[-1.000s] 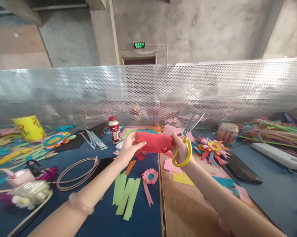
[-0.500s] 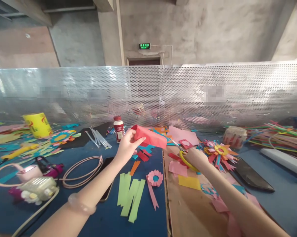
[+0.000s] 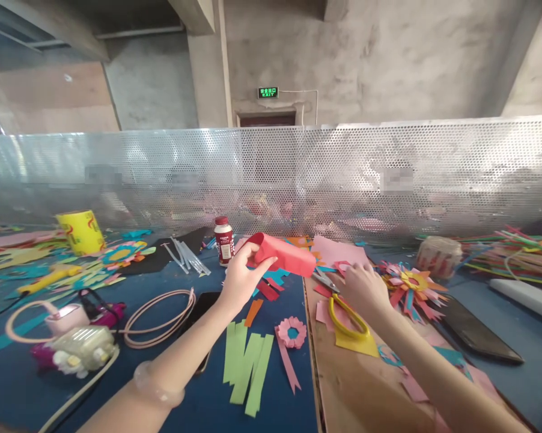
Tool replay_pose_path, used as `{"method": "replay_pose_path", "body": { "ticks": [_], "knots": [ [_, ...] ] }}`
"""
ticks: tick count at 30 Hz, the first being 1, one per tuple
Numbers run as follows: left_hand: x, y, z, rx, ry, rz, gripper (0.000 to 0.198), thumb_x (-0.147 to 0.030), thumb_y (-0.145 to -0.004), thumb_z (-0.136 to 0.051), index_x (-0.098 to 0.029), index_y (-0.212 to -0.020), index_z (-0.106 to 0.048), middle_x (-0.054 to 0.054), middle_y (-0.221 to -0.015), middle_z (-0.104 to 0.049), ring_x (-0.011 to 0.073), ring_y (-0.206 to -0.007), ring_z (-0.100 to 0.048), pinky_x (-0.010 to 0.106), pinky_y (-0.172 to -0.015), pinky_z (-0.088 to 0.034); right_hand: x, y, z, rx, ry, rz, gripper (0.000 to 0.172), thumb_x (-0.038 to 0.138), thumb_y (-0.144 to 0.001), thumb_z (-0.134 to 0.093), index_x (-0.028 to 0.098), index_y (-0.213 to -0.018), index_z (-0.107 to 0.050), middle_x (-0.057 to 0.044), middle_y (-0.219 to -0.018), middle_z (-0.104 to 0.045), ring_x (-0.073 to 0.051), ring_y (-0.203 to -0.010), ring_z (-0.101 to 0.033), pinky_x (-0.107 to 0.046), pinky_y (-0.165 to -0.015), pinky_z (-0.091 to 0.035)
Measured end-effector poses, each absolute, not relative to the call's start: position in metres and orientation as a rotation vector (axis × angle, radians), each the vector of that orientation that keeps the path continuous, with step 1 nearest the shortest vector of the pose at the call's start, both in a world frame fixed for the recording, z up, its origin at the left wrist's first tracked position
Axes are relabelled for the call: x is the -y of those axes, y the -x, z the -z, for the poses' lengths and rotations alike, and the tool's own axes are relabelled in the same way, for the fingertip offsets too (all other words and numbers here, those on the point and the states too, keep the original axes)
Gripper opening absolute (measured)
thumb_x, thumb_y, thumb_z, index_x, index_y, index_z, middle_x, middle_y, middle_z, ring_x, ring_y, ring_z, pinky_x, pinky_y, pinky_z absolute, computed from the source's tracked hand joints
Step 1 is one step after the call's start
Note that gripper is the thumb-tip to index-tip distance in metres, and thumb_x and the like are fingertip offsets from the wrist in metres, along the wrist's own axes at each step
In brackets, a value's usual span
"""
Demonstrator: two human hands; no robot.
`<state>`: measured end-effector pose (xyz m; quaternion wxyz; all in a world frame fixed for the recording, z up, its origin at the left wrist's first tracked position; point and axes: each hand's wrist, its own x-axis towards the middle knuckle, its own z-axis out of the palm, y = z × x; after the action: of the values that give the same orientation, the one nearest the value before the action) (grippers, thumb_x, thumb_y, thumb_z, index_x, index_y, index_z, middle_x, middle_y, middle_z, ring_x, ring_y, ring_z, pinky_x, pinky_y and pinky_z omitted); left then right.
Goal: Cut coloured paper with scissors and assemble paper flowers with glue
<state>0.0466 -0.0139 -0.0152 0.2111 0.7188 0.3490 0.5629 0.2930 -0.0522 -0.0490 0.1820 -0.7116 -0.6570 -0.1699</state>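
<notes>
My left hand [image 3: 245, 278] pinches a folded sheet of red paper [image 3: 289, 255] between thumb and fingers, holding it above the table. Yellow-handled scissors [image 3: 350, 319] lie on the brown board, their blades pointing toward the red paper. Just right of the scissors is my right hand [image 3: 365, 285], fingers reaching forward, with no tool in it. Its fingertips are beside a pink paper ring [image 3: 342, 266], and whether they touch it I cannot tell. Below the hands sit a pink paper rosette [image 3: 291, 332] with a tail and several green paper strips [image 3: 248, 361].
A bottle [image 3: 224, 242] stands behind my left hand. Phones [image 3: 478, 328], a coiled cable [image 3: 156, 319], a glue gun [image 3: 50, 279] and a yellow tape roll [image 3: 80, 233] lie around. A layered paper flower [image 3: 410, 282] is at right. A perforated metal screen [image 3: 271, 174] closes the back.
My right hand has let go of the scissors, which now lie on the board, and has moved forward. The left hand keeps hold of the red paper. The view has shifted slightly.
</notes>
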Motion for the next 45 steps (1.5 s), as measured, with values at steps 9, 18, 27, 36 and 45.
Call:
{"method": "replay_pose_path", "body": {
  "ticks": [9, 18, 27, 36, 45],
  "knots": [
    [0.035, -0.045, 0.008, -0.722, -2.382, -1.641, 0.017, -0.028, -0.078, -0.066, -0.019, -0.075, -0.052, -0.002, -0.07, -0.056, 0.0122, -0.067, -0.056, 0.026, -0.065, -0.047, 0.07, -0.24, 0.036, 1.89, 1.087, 0.647, 0.043, 0.028, -0.087, -0.052, 0.01, -0.125, -0.042, -0.018, -0.109, -0.061, -0.028, -0.102, -0.055, -0.043, -0.084, -0.049],
    [0.032, -0.027, -0.015, -0.629, -2.502, -1.558, 0.011, -0.027, -0.08, -0.064, -0.02, -0.075, -0.057, 0.006, -0.118, -0.058, 0.0211, -0.114, -0.05, 0.041, -0.096, -0.039, 0.077, -0.246, -0.007, 2.211, 1.221, 0.08, 0.016, 0.02, -0.084, -0.048, 0.017, -0.097, -0.057, -0.007, -0.087, -0.065, -0.018, -0.074, -0.06, -0.03, -0.063, -0.046],
    [0.04, -0.008, -0.038, -0.828, -2.001, -1.538, 0.024, -0.037, -0.074, -0.069, -0.018, -0.071, -0.054, -0.002, -0.066, -0.062, 0.0114, -0.061, -0.058, 0.021, -0.056, -0.046, 0.094, -0.235, -0.05, 2.189, 1.165, -0.202, 0.021, 0.036, -0.084, -0.055, 0.02, -0.095, -0.06, -0.002, -0.081, -0.063, -0.014, -0.071, -0.056, -0.024, -0.059, -0.043],
    [0.032, -0.006, -0.036, -0.667, -1.847, -1.098, 0.047, -0.032, -0.073, -0.071, -0.027, -0.113, -0.046, 0.001, -0.089, -0.066, 0.0173, -0.078, -0.065, 0.029, -0.065, -0.053, 0.087, -0.239, -0.046, 2.126, 1.03, -0.846, 0.032, 0.035, -0.084, -0.057, 0.019, -0.112, -0.056, -0.004, -0.103, -0.064, -0.017, -0.09, -0.061, -0.026, -0.071, -0.051],
    [0.023, -0.018, -0.019, -0.735, -1.93, -0.802, 0.022, -0.033, -0.075, -0.067, -0.018, -0.087, -0.057, 0.003, -0.086, -0.066, 0.0177, -0.08, -0.063, 0.03, -0.068, -0.05, 0.073, -0.245, -0.026, 2.352, 1.2, -0.766, 0.027, 0.042, -0.083, -0.056, 0.017, -0.092, -0.059, -0.001, -0.084, -0.059, -0.013, -0.074, -0.053, -0.024, -0.062, -0.041]
  ]
}}
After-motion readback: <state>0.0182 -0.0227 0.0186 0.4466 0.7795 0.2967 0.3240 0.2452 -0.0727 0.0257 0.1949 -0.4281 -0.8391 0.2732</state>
